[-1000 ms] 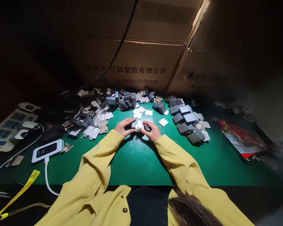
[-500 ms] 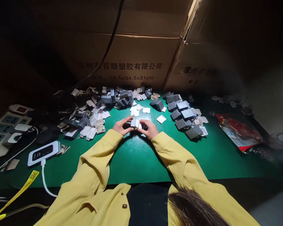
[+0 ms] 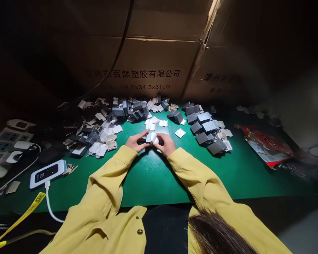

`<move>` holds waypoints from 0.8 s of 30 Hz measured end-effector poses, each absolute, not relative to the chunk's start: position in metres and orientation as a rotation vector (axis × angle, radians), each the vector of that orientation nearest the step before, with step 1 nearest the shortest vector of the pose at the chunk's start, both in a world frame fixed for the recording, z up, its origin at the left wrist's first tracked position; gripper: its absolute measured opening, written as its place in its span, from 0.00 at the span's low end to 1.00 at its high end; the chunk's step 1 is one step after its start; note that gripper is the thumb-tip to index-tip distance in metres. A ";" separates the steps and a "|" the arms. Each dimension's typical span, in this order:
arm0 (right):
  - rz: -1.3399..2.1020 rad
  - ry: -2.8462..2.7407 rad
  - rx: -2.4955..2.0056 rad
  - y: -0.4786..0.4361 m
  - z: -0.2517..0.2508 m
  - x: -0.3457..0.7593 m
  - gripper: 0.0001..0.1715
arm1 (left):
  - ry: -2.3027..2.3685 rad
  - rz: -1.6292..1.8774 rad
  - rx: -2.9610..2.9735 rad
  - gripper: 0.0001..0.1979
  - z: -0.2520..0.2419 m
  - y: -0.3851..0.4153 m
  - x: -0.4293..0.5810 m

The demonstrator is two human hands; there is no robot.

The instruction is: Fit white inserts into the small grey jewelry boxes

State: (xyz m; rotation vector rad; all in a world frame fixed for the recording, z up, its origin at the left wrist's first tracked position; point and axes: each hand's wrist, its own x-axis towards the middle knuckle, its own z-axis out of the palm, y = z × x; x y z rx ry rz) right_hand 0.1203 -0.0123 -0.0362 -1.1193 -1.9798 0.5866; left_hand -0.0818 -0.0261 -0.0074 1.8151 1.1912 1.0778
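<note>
Over the middle of the green table, my left hand (image 3: 136, 142) pinches a small grey box (image 3: 148, 138) between thumb and fingers. My right hand (image 3: 166, 145) is closed on a white folded paper piece (image 3: 154, 138) at the box's right side. The two pieces touch; whether the white one sits inside the box I cannot tell. Just beyond my fingers lie loose white paper pieces (image 3: 151, 125), and a single white square (image 3: 180, 133) is off to the right.
Grey boxes (image 3: 210, 126) are heaped at the right, more boxes (image 3: 135, 109) at the back, and white papers (image 3: 99, 148) with boxes at the left. A white charging device (image 3: 48, 173), a power strip (image 3: 2, 148), a red packet (image 3: 267, 144) and large cartons (image 3: 148, 56) surround the table (image 3: 153, 183).
The white piece at my right fingers now shows wider beside the grey box. Both hands stay nearly in place, and the view has shifted slightly.
</note>
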 end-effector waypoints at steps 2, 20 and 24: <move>0.563 -1.983 -1.128 -0.013 -0.037 0.118 0.22 | 1.198 1.076 1.796 0.36 -0.008 -0.026 -0.081; 0.249 -2.355 -1.191 -0.010 -0.023 0.139 0.21 | 1.212 1.078 1.879 0.37 -0.009 -0.025 -0.084; 0.074 -2.428 -1.159 -0.017 -0.030 0.137 0.17 | 1.188 1.076 1.859 0.37 -0.010 -0.024 -0.084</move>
